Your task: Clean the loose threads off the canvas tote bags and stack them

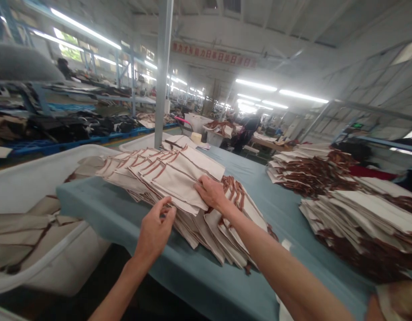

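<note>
A stack of cream fabric panels (182, 176) with brown edging lies fanned out across the table in front of me. My right hand (210, 191) grips the right edge of a top panel, with some of its fingers hidden from view. At the stack's near edge, my left hand (158, 226) is loosely curled, its thumb and fingers apart and nothing visible between them. Under and beside my right hand, a second fanned row of cream panels (235, 223) shows brown strips along its upper side.
A blue-green cloth covers the table (259, 285). More piles of cream and brown pieces (363, 218) stand on the right. White bins (68, 263) holding beige fabric pieces are on the left. A metal post (163, 71) rises behind the stack. A person (247, 129) is farther back.
</note>
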Demonstrator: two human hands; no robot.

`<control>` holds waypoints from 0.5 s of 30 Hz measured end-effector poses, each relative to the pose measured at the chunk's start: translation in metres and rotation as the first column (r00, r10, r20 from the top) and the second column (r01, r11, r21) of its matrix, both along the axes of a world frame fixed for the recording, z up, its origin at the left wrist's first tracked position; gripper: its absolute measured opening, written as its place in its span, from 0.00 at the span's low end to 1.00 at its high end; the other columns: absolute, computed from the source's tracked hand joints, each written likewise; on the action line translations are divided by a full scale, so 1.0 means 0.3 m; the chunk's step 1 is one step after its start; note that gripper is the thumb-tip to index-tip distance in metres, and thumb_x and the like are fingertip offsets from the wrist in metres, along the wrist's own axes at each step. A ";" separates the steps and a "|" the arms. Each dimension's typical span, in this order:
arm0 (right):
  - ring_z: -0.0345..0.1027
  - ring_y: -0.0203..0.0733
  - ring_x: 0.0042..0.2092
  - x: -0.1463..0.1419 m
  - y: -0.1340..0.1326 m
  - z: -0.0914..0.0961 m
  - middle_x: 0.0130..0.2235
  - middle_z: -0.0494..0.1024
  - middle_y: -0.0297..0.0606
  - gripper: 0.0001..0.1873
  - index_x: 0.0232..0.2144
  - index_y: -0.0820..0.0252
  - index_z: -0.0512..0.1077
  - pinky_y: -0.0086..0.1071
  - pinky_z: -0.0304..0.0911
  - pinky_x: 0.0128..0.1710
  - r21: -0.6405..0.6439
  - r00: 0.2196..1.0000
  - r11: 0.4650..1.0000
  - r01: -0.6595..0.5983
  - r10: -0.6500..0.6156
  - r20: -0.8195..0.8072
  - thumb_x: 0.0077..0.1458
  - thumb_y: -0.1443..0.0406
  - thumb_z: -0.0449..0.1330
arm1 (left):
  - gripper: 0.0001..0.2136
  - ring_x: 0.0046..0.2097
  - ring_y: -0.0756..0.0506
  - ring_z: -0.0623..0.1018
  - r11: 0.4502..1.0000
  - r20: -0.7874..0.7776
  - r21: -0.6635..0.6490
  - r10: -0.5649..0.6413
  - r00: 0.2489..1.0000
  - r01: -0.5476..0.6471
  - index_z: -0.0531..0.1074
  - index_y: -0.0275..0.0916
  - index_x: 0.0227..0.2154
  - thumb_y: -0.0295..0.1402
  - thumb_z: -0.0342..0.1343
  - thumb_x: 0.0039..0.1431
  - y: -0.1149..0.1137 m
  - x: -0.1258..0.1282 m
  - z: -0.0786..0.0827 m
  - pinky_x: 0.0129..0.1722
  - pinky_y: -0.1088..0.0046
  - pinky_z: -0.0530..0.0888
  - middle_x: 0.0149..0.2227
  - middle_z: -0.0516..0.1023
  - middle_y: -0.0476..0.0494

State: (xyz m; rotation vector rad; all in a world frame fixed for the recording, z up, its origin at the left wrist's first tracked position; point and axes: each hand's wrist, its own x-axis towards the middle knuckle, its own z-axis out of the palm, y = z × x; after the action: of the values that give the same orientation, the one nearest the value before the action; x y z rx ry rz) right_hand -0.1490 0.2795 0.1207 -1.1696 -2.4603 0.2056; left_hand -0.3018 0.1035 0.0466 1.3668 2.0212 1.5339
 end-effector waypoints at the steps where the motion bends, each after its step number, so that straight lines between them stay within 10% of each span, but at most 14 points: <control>1: 0.76 0.45 0.43 0.010 0.008 0.004 0.42 0.83 0.36 0.10 0.44 0.59 0.77 0.39 0.69 0.49 -0.003 1.000 1.000 0.001 -0.001 -0.029 0.75 0.58 0.64 | 0.30 0.49 0.34 0.91 1.000 -0.042 -0.003 0.000 0.999 0.000 0.76 0.32 0.65 0.50 0.51 0.73 0.010 0.001 0.009 0.47 0.59 0.88 0.52 0.90 0.30; 6: 0.68 0.44 0.38 0.061 0.061 0.133 0.36 0.78 0.34 0.14 0.39 0.54 0.72 0.35 0.58 0.42 0.064 0.963 0.997 0.048 -0.029 -0.267 0.76 0.55 0.56 | 0.22 0.71 0.31 0.79 0.998 -0.301 -0.030 -0.067 0.951 0.061 0.79 0.38 0.64 0.39 0.59 0.72 0.085 0.024 0.035 0.73 0.50 0.74 0.71 0.80 0.31; 15: 0.64 0.46 0.38 0.286 0.087 0.455 0.31 0.68 0.32 0.27 0.31 0.49 0.59 0.37 0.62 0.42 0.178 0.677 0.940 0.290 -0.070 -0.733 0.76 0.40 0.47 | 0.19 0.65 0.32 0.81 0.983 -0.515 -0.176 -0.134 0.847 0.049 0.78 0.41 0.65 0.39 0.67 0.76 0.160 0.052 0.024 0.66 0.42 0.80 0.69 0.78 0.35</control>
State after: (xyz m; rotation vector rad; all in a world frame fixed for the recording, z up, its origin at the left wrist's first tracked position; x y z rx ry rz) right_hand -0.0634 0.3057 0.2573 -0.9520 -1.5971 0.1975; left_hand -0.2860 0.1514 0.0538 1.9447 2.2676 0.9970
